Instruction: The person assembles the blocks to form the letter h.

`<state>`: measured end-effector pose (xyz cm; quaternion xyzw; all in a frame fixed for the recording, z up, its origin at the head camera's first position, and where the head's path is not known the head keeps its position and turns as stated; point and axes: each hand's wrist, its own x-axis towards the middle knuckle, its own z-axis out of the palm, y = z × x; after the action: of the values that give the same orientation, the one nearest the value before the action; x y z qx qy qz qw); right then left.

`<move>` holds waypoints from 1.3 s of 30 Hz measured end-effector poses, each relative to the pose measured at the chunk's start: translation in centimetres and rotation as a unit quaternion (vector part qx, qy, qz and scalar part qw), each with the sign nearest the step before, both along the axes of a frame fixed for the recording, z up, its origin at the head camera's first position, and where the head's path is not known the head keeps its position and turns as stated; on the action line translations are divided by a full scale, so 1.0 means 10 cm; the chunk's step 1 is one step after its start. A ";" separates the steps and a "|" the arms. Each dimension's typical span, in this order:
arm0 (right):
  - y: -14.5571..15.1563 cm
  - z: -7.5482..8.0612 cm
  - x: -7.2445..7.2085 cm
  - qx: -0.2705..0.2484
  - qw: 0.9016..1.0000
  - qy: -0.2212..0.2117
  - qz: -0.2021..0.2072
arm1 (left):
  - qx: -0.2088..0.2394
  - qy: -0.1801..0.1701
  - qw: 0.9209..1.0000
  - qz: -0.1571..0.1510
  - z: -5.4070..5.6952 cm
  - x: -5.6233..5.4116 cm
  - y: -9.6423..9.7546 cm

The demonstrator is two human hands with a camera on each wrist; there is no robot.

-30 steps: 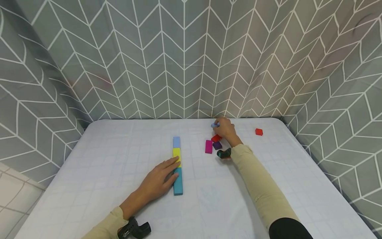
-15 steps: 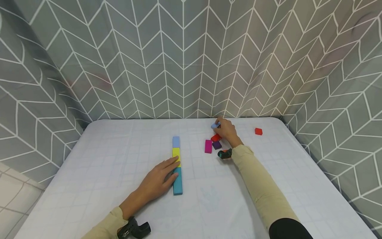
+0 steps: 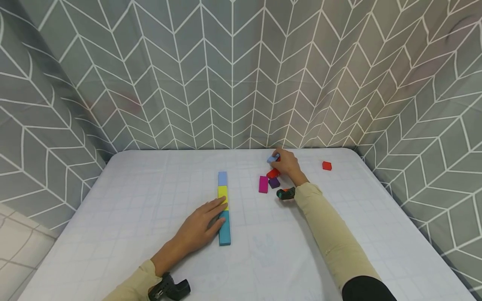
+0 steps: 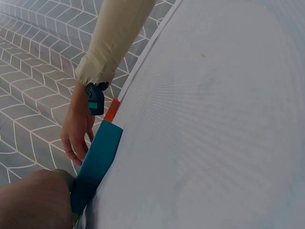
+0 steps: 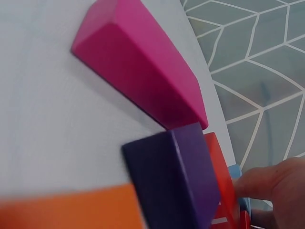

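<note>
My left hand (image 3: 201, 223) rests with extended fingers on a straight row of blocks. In that row a light blue block (image 3: 222, 178) is farthest, a yellow block (image 3: 222, 192) lies partly under the fingers, and a teal block (image 3: 224, 232) is nearest. At the far side of the table my right hand (image 3: 287, 162) pinches another light blue block (image 3: 272, 159) between thumb and fingers. Close below it lie a red block (image 3: 273, 173), a dark purple block (image 5: 176, 176) and a magenta block (image 5: 143, 67). The right fingers partly hide a further red piece (image 5: 245, 219).
An orange block (image 5: 71, 210) lies by the purple one, mostly hidden by the right wrist camera in the head view. Farther right sits a lone red block (image 3: 326, 166). A patterned curtain (image 3: 233, 83) hangs behind the white table (image 3: 150, 179).
My right hand has shifted very slightly to the right, and the light blue block at its fingers has turned a little. More red shows beside that block. My left hand stays put.
</note>
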<state>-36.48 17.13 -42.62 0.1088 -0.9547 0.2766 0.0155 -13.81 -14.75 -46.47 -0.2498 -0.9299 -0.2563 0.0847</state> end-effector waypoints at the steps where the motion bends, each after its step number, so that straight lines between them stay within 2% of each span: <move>1: 0.00 0.00 0.00 0.002 1.000 -0.002 0.000 | 0.001 0.000 1.000 -0.001 0.00 0.00 0.00; 11: 0.01 0.03 0.00 0.002 1.000 -0.008 -0.005 | 0.001 0.005 1.000 -0.003 -0.01 -0.01 -0.01; 20: 0.00 0.09 0.01 -0.007 1.000 0.013 0.003 | 0.004 0.012 1.000 -0.005 0.01 -0.01 0.00; 28: -0.05 0.17 0.02 -0.021 0.999 0.037 0.031 | 0.006 0.010 1.000 -0.005 0.00 0.00 -0.01; 39: -0.19 0.27 0.00 -0.009 0.996 0.048 0.079 | 0.005 0.002 1.000 -0.008 0.01 -0.01 -0.01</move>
<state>-36.46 15.25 -39.95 0.1965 -0.9388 0.2798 0.0409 -13.87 -14.89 -46.41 -0.2573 -0.9266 -0.2606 0.0861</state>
